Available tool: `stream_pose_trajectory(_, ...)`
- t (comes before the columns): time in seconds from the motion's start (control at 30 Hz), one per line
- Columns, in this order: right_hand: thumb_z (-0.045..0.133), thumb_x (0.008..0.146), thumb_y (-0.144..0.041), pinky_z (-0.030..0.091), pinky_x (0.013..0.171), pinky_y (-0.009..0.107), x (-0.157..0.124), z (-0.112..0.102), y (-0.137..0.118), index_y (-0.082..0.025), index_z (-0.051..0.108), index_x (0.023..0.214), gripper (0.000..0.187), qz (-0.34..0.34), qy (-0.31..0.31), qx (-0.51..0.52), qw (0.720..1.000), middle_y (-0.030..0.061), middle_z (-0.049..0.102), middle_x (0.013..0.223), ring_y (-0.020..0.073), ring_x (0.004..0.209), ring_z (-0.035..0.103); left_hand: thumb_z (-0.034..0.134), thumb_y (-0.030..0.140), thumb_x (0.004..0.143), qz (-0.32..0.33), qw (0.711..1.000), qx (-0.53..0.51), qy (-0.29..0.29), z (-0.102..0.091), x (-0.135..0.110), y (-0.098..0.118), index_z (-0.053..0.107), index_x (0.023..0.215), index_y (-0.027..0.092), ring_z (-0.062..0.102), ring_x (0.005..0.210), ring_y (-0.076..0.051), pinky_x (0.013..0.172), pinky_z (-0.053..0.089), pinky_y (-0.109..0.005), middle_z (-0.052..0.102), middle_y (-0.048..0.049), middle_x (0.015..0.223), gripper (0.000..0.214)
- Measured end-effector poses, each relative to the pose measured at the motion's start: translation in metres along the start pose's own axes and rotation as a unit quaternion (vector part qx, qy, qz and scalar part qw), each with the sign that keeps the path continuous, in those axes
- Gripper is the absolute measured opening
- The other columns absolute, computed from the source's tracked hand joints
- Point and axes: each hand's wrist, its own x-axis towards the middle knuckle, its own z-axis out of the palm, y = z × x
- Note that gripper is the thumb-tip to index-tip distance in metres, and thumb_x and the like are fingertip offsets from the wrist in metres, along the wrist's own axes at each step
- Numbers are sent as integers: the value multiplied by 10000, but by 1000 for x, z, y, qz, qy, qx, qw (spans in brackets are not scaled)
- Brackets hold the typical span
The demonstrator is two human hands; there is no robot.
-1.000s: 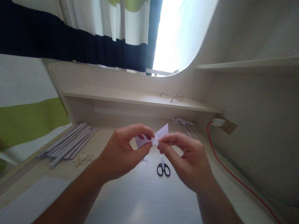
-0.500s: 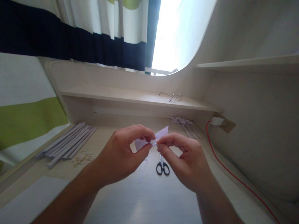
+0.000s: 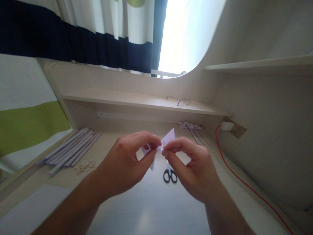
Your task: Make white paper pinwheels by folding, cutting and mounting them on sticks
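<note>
White paper fold (image 3: 169, 138) now tips up steeper — left hand (image 3: 124, 163) and right hand (image 3: 193, 169) still pinch its middle.

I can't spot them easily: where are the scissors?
In the head view the scissors lie on the desk near the centre, beneath the gap between the left hand and right hand, black handles toward the person.

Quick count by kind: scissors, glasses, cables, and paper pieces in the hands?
Scissors: 1
Glasses: 1
Red cable: 1
Folded paper piece, pinched between left hand and right hand: 1
Total: 4
</note>
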Motion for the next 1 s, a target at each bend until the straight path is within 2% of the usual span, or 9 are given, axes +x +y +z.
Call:
stream_pose_trajectory(0.23, 640, 921, -99, 518, 751, 285, 0, -1, 1, -238, 718, 977, 169, -3, -13, 12, 1000, -15, 747, 900, 149, 824, 698, 679, 110, 867, -17, 1000, -22, -2, -2, -1, 0, 738, 942, 209, 690, 765, -118, 741, 538, -230, 755, 20, 859, 138)
stream_pose_trajectory(0.4, 640, 942, -121, 529, 783, 306, 1, 2, 5, -225, 709, 950, 125, 39, -13, 99, 994, -4, 741, 866, 156, 820, 700, 684, 114, 874, -22, 999, -40, 3, -2, -2, 1, 730, 944, 229, 669, 724, -93, 701, 534, -197, 737, 41, 827, 142)
stream_pose_trajectory(0.57, 676, 958, -196, 558, 743, 294, 4, 4, 6, -192, 691, 945, 20, 95, -25, 245, 965, 21, 739, 836, 154, 785, 705, 703, 117, 862, -33, 997, -58, 25, -1, -4, 1, 690, 952, 209, 678, 752, -111, 693, 546, -211, 730, 19, 856, 130)
stream_pose_trajectory(0.7, 708, 943, -199, 588, 742, 299, 7, 4, 6, -178, 685, 936, 32, 114, -45, 336, 934, 38, 761, 844, 154, 771, 719, 715, 122, 856, -25, 998, -45, 29, -3, -4, 2, 696, 893, 207, 652, 695, -101, 655, 531, -208, 720, 26, 795, 95)
stream_pose_trajectory(0.8, 713, 935, -184, 604, 722, 303, 8, 3, 7, -171, 686, 939, 30, 121, -55, 367, 921, 47, 776, 849, 155, 747, 727, 727, 126, 850, -21, 999, -37, 33, -4, -5, 3, 717, 889, 213, 650, 673, -100, 634, 525, -205, 728, 29, 779, 96)
stream_pose_trajectory(1.0, 706, 936, -175, 595, 682, 299, 9, 2, 8, -168, 681, 926, 28, 123, -53, 377, 916, 50, 785, 834, 150, 698, 724, 710, 94, 839, -14, 998, -33, 44, -3, -6, 6, 736, 893, 224, 670, 665, -86, 630, 527, -182, 745, 48, 779, 144)
